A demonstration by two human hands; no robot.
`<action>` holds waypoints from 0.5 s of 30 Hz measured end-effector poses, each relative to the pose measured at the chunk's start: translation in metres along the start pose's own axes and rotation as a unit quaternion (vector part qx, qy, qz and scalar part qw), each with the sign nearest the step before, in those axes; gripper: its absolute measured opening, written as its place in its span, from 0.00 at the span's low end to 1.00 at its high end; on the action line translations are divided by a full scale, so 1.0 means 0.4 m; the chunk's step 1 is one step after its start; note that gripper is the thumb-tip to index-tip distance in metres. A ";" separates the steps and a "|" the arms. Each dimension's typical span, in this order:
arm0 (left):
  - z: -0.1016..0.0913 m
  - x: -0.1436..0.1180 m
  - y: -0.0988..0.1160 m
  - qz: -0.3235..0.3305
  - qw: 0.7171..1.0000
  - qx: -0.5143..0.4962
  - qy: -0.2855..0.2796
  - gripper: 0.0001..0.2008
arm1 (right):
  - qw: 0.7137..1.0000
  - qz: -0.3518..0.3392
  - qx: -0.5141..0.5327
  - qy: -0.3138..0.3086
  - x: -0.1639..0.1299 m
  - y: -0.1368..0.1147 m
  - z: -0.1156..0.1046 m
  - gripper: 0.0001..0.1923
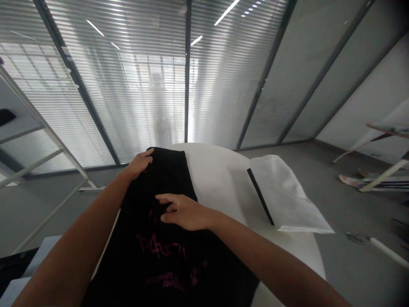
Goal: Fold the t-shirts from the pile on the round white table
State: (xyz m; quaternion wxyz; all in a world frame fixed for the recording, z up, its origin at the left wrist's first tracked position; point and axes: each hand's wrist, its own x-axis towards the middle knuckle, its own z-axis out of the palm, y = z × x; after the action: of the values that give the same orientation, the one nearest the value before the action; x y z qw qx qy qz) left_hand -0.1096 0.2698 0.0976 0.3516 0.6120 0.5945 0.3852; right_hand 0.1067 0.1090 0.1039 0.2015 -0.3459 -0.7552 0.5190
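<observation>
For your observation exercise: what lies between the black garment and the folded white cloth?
In the head view, only bare white table separates the black garment from the folded white cloth.
</observation>
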 end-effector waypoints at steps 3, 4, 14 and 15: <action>-0.056 0.012 -0.083 -0.021 0.999 0.026 0.023 0.39 | 0.998 -0.013 0.030 -0.048 0.007 -0.005 0.038 0.33; -0.069 0.014 -0.113 -0.030 0.998 0.047 0.018 0.38 | 0.998 -0.020 0.017 -0.057 0.007 -0.007 0.047 0.32; -0.086 0.034 -0.250 -0.006 0.982 0.187 0.024 0.33 | 0.982 -0.063 -0.157 -0.086 -0.008 0.045 0.054 0.21; -0.090 0.037 -0.245 -0.014 0.987 0.158 0.030 0.34 | 0.983 -0.066 -0.155 -0.078 -0.010 0.050 0.047 0.20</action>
State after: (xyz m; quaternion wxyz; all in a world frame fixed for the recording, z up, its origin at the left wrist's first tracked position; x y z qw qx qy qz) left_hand -0.1863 0.2880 0.0278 0.2374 0.6396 0.6669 0.2997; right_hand 0.1033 0.0985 0.0783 0.1202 -0.2808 -0.8611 0.4065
